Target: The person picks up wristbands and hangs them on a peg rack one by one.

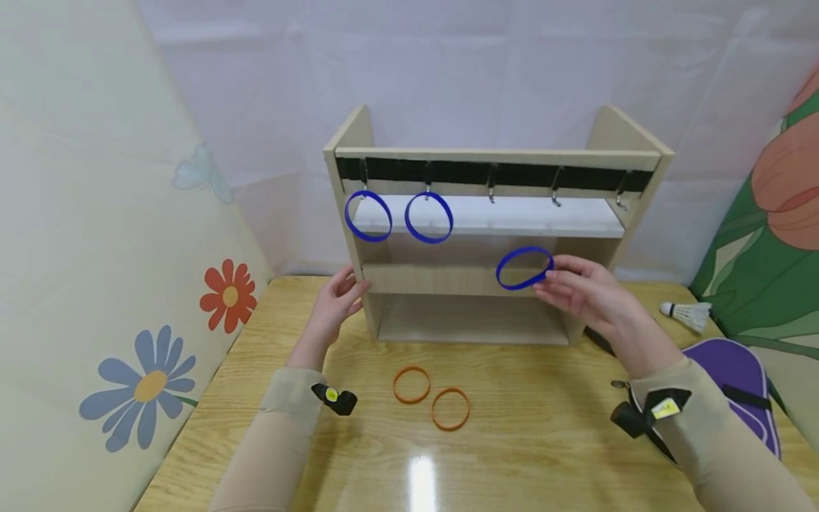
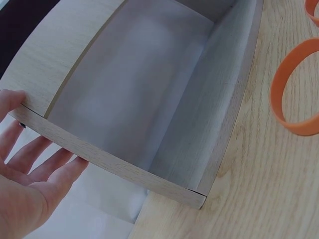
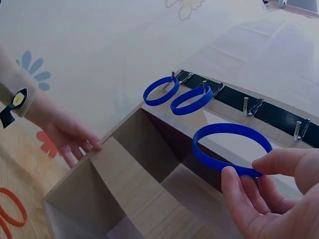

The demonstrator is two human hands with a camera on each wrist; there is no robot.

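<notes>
Nearest the right-wrist camera, the right hand (image 1: 591,299) pinches one blue ring (image 3: 229,129), thumb and fingertips closed on its band. Seen from the head, that ring is in the air before the shelf unit (image 1: 627,135), lower than the hooks (image 1: 492,192) and gripped near its own 3 o'clock; its oval outline has its long axis running from about 8 to 2 o'clock. Blue rings number three: towards 10 o'clock from the held one hang a first hanging ring (image 1: 371,239) and a second hanging ring (image 1: 431,240). Five hooks line a black strip (image 1: 461,172); the two leftmost bear one ring each. One white shelf (image 1: 512,213) crosses the unit, above a wooden board (image 1: 441,279) and a lower compartment (image 1: 473,323). Near 9 o'clock, the left hand (image 1: 329,309) holds the unit's left edge, thumb in front, fingers slightly bent along the outer side. Two orange rings (image 1: 451,429) lie flat on the table (image 1: 531,398) around 7 o'clock, just beside each other. One shuttlecock (image 1: 687,314) lies between 3 and 4 o'clock, cork towards 9; at 4 sits one purple bag (image 1: 729,366), partly behind the right sleeve (image 1: 710,427).
</notes>
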